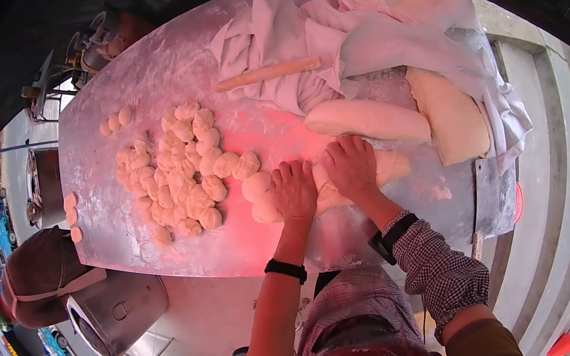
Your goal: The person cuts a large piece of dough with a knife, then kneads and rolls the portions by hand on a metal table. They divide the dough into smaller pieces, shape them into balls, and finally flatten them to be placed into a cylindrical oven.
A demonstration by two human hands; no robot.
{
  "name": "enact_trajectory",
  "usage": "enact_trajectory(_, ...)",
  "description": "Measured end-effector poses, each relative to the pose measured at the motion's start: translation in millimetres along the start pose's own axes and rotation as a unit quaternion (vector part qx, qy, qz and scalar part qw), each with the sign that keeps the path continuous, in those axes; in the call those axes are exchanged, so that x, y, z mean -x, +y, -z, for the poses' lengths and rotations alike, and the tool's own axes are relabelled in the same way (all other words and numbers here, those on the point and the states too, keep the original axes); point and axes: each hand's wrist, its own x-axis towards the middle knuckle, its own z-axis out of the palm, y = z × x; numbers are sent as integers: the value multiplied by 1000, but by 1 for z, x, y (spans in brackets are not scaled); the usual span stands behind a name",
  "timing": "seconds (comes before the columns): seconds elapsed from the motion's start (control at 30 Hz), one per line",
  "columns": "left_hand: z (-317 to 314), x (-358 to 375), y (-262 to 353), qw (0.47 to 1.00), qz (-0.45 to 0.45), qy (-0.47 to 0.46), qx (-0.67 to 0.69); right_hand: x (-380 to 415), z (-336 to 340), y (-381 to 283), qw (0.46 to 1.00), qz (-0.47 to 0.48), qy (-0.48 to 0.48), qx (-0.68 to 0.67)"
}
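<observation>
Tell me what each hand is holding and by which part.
Both hands grip one roll of dough: the left hand closes over its near end, the right hand presses on its middle.

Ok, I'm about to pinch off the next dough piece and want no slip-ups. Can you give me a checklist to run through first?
1. Left hand on the dough roll: ok, it grips the near end.
2. Right hand steadying the roll: ok, it presses on top.
3. Room beside the cut dough pieces for another: ok, bare floured table lies around them.
4. Rolling pin out of the way: ok, it lies on the cloth.
5. Next dough log ready: ok.
6. Roll's remaining length: cannot tell, the hands cover it.
</observation>
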Motion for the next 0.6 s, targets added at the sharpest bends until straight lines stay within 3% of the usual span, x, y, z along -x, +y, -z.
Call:
enact_trajectory(0.13, -7, -37, -20, 999, 7, -36, 33, -20, -3, 0, 997, -14, -65, 38)
enact_trajectory(0.2, -4, -53, -41, 931, -29, -264, 249, -35, 15, 0, 953, -87, -290, 25)
enact_trajectory(0.23, 12, -49, -32, 931, -30, -264, 250, -35, 17, 1, 908, -126, -399, 17)
enact_trajectory(0.27, 28, -35, -22, 953, 27, -242, 177, -19, 19, -6, 906, -129, -404, 16)
enact_trajectory(0.3, 39, -19, -12, 967, 84, -216, 103, 5, 20, -15, 956, -46, -289, -32)
enact_trajectory(0.33, 34, 15, -8, 989, 25, -98, 108, 30, 23, -24, 982, 39, -165, -79)
enact_trajectory(0.37, 25, 58, -11, 993, -35, 24, 111, 63, 30, -30, 977, 36, -185, -99)
enact_trajectory(0.4, 17, 96, -18, 992, -46, 47, 111, 94, 36, -36, 989, 41, -83, -112)
enact_trajectory(0.47, 12, 156, -26, 990, -57, 59, 113, 138, 55, -42, 990, 99, -3, -96)
enact_trajectory(0.53, 17, 166, -21, 987, -91, 127, 28, 134, 48, -41, 991, 107, 2, -82)
enact_trajectory(0.6, 11, 128, -23, 989, -80, 122, 24, 113, 38, -41, 992, 102, -10, -75)
